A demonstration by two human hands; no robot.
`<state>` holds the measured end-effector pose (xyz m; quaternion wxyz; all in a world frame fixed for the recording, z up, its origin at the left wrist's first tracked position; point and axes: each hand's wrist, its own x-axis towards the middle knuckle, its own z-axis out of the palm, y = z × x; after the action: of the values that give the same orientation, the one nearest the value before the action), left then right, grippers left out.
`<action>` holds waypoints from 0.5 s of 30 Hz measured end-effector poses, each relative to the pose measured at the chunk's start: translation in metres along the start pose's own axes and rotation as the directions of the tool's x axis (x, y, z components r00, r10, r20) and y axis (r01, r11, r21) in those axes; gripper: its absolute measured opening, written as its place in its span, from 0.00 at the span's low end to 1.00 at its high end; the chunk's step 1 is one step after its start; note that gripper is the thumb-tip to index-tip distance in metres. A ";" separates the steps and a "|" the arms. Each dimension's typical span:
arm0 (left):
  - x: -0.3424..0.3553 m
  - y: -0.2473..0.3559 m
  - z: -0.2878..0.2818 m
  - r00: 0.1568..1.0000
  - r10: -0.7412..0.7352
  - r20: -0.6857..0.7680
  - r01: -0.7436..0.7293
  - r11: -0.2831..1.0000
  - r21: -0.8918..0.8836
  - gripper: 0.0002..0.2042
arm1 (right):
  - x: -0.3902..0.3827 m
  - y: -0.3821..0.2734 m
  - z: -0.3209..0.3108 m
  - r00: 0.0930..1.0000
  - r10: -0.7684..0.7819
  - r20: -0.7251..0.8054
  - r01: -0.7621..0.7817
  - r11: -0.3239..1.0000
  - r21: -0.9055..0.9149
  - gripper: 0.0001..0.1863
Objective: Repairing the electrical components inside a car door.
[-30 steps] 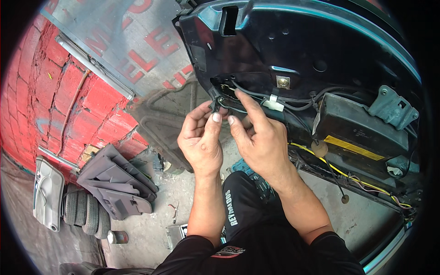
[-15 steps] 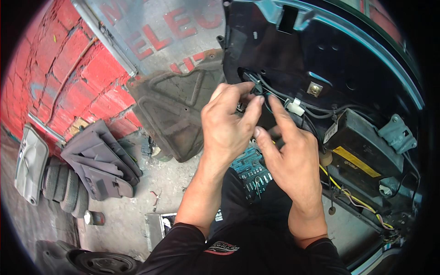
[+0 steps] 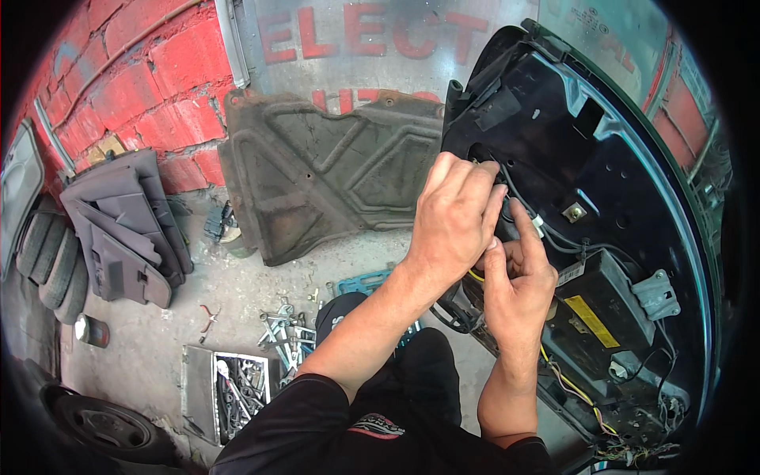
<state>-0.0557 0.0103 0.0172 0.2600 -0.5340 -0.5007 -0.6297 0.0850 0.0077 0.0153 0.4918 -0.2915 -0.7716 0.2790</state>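
My left hand (image 3: 453, 210) is closed at a hole in a dark metal car panel (image 3: 546, 150). Its thumb and fingers pinch a black cable (image 3: 518, 190) that runs along the panel. Close beside it, my right hand (image 3: 518, 273) has its index finger pointing up against the wiring and its thumb raised near my left hand. Its other fingers are curled, and what they hold, if anything, is hidden. On the cable just past the right fingertip sits a white clip (image 3: 537, 225). The cable's end is covered by my left fingers.
Further along the panel are a black box with a yellow label (image 3: 592, 321), a metal bracket (image 3: 657, 294) and a yellow wire (image 3: 582, 393). A dark molded sheet (image 3: 317, 178) leans behind. An open toolbox (image 3: 202, 396), loose wrenches (image 3: 277, 328), pliers (image 3: 209, 319) and door trims (image 3: 127, 229) lie left.
My view has swung, so the panel and both hands appear further right and the toolbox shows. Both hands stay at the same wiring; my right fingers are more curled.
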 end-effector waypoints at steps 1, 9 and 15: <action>0.000 0.000 0.000 1.000 0.001 -0.007 -0.001 1.000 0.008 0.12 | 0.001 -0.002 -0.001 0.998 0.038 0.055 -0.039 0.999 0.009 0.28; 0.000 -0.006 -0.007 0.999 0.019 0.043 -0.018 1.000 -0.024 0.15 | 0.005 -0.007 0.007 0.955 0.206 0.212 -0.258 0.931 0.257 0.35; -0.002 -0.013 -0.011 0.999 0.012 0.039 -0.009 0.997 -0.082 0.15 | 0.000 0.007 0.019 0.970 0.134 0.203 -0.210 0.883 0.421 0.40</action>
<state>-0.0715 0.0047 0.0116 0.2314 -0.5590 -0.4767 -0.6378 0.0684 0.0092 0.0033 0.4512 -0.2157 -0.6984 0.5119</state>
